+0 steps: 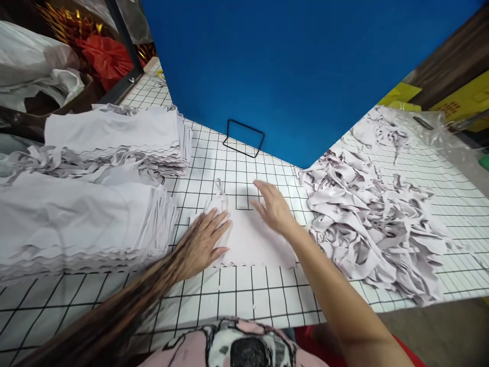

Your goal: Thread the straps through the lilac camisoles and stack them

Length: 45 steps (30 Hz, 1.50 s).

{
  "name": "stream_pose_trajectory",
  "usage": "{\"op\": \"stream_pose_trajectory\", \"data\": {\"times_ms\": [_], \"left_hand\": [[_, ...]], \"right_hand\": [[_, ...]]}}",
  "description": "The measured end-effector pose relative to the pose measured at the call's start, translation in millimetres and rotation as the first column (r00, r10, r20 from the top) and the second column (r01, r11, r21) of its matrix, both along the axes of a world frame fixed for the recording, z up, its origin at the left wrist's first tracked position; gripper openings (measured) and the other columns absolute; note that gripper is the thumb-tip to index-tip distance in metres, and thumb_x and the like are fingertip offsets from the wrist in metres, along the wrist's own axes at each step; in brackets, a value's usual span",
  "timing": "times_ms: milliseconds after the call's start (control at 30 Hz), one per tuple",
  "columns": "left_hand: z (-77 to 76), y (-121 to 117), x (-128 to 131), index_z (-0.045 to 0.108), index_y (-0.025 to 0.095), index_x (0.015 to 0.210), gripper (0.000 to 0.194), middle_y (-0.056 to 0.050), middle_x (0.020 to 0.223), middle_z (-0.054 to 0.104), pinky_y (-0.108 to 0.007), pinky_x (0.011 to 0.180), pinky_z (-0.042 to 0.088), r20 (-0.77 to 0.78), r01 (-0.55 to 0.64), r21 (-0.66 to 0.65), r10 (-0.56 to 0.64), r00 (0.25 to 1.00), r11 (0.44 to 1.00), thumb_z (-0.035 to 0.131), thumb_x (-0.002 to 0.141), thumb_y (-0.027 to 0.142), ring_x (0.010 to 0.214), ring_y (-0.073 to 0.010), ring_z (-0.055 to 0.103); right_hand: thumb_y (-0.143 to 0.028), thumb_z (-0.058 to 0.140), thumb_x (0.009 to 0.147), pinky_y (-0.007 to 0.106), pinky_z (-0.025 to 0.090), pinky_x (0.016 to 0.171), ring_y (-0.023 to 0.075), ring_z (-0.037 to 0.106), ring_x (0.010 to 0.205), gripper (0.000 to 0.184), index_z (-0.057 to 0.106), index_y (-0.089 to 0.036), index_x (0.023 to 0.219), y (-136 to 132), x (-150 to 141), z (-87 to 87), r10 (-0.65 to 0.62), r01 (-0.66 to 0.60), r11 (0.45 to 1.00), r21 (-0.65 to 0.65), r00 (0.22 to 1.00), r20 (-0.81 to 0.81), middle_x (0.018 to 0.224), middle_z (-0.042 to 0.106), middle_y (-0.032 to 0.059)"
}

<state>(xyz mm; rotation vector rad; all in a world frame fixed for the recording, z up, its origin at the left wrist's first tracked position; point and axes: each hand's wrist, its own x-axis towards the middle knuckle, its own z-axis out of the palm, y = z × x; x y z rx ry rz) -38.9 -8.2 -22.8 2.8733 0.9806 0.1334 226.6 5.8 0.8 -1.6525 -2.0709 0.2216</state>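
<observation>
A pale fabric piece (252, 242) with a wavy lower edge lies flat on the table in front of me. My left hand (206, 237) rests open on its left side, fingers spread. Just beyond those fingers, a narrow strap loop (220, 189) sticks up from the cloth. Above the right part of the fabric my right hand (273, 206) hovers with its fingers stretched out and slightly blurred, holding nothing that I can see. Strands of long hair hang over my left forearm.
Stacks of folded pale fabric (114, 127) stand on the left. A heap of loose pale pieces (367, 229) lies on the right. A large blue panel (290, 76) and a black wire frame (244, 138) are at the back of the grid-patterned tabletop (244, 300).
</observation>
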Motion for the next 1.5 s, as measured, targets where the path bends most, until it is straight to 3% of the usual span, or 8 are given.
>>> {"op": "stream_pose_trajectory", "data": {"times_ms": [167, 433, 533, 700, 967, 1167, 1300, 1500], "left_hand": [[6.6, 13, 11, 0.039, 0.02, 0.149, 0.054, -0.005, 0.16, 0.027, -0.048, 0.121, 0.02, -0.002, -0.102, -0.068, 0.102, 0.995, 0.992, 0.03, 0.101, 0.043, 0.15, -0.029, 0.017], [4.9, 81, 50, 0.043, 0.01, 0.145, 0.059, -0.016, 0.157, 0.031, -0.059, 0.113, 0.026, -0.04, -0.282, -0.087, 0.28, 0.959, 0.955, 0.029, 0.099, 0.044, 0.145, -0.0415, 0.022], [5.5, 88, 61, 0.05, 0.01, 0.138, 0.056, -0.018, 0.154, 0.034, -0.061, 0.11, 0.029, 0.014, -0.316, 0.012, 0.316, 0.949, 0.949, 0.034, 0.096, 0.044, 0.142, -0.044, 0.023], [22.3, 43, 118, 0.063, 0.012, 0.117, 0.039, -0.017, 0.133, 0.054, -0.055, 0.107, 0.035, 0.204, -0.082, -0.119, 0.105, 0.973, 0.99, 0.043, 0.092, 0.035, 0.129, -0.0362, 0.04], [25.5, -32, 235, 0.05, 0.017, 0.135, 0.061, -0.013, 0.124, 0.055, -0.045, 0.095, 0.045, 0.377, 0.26, -0.333, -0.125, 0.918, 0.906, 0.062, 0.085, 0.051, 0.115, -0.0306, 0.047], [23.4, -42, 264, 0.068, 0.017, 0.096, 0.014, -0.011, 0.111, 0.06, -0.048, 0.097, 0.039, 0.306, 0.351, -0.223, -0.277, 0.911, 0.909, 0.063, 0.084, 0.023, 0.114, -0.0312, 0.047], [44.9, -27, 253, 0.063, 0.016, 0.087, 0.02, -0.01, 0.099, 0.062, -0.044, 0.092, 0.043, 0.395, 0.287, -0.246, -0.175, 0.902, 0.926, 0.045, 0.093, 0.02, 0.1, -0.0245, 0.055], [89.4, -16, 236, 0.059, 0.015, 0.095, 0.022, -0.011, 0.107, 0.063, -0.038, 0.083, 0.049, 0.567, 0.345, -0.387, -0.075, 0.821, 0.855, 0.051, 0.091, 0.036, 0.097, -0.0234, 0.059]], "right_hand": [[-0.043, 0.038, 0.1, 0.051, 0.031, 0.115, 0.0279, 0.026, 0.147, 0.059, 0.028, -0.016, 0.153, -100, 4, -26.8, 0.001, 0.025, 0.992, -0.122, 0.979, 0.203, 0.157, 0.034, 0.0117], [-0.051, 0.039, 0.099, 0.049, 0.027, 0.115, 0.0272, 0.028, 0.146, 0.06, 0.037, -0.019, 0.149, -111, 12, -23.9, -0.039, 0.069, 0.99, -0.124, 0.973, 0.227, 0.156, 0.036, 0.0099], [-0.045, 0.046, 0.097, 0.051, 0.028, 0.11, 0.03, 0.032, 0.142, 0.051, 0.046, -0.022, 0.142, -128, 46, -14.9, -0.336, 0.337, 0.941, 0.036, 0.914, 0.228, 0.151, 0.042, 0.0117], [-0.027, 0.058, 0.091, 0.051, 0.031, 0.096, 0.0318, 0.048, 0.116, 0.013, 0.07, -0.022, 0.092, -157, 101, -0.2, -0.669, 0.665, 0.739, 0.106, 0.708, 0.223, 0.114, 0.065, 0.01], [-0.035, 0.041, 0.099, 0.031, 0.043, 0.073, 0.0169, 0.057, 0.079, 0.021, 0.056, -0.02, 0.093, -145, 94, 69.3, -0.426, 0.437, 0.899, 0.014, 0.882, -0.202, 0.088, 0.064, 0.0045], [-0.026, 0.063, 0.081, 0.039, 0.043, 0.078, 0.0271, 0.058, 0.093, 0.016, 0.064, -0.018, 0.095, -169, 126, 34.6, -0.759, 0.78, 0.619, -0.087, 0.623, 0.187, 0.097, 0.066, 0.0111], [-0.029, 0.058, 0.084, 0.031, 0.045, 0.064, 0.0173, 0.056, 0.068, 0.014, 0.066, -0.019, 0.089, -195, 149, 28.9, -0.766, 0.752, 0.643, -0.149, 0.628, -0.139, 0.078, 0.065, 0.0041], [-0.037, 0.066, 0.083, 0.023, 0.046, 0.057, 0.0094, 0.051, 0.062, 0.019, 0.062, -0.02, 0.091, -200, 142, 84.2, -0.437, 0.667, 0.745, -0.005, 0.482, -0.76, 0.078, 0.056, -0.0011]]}}
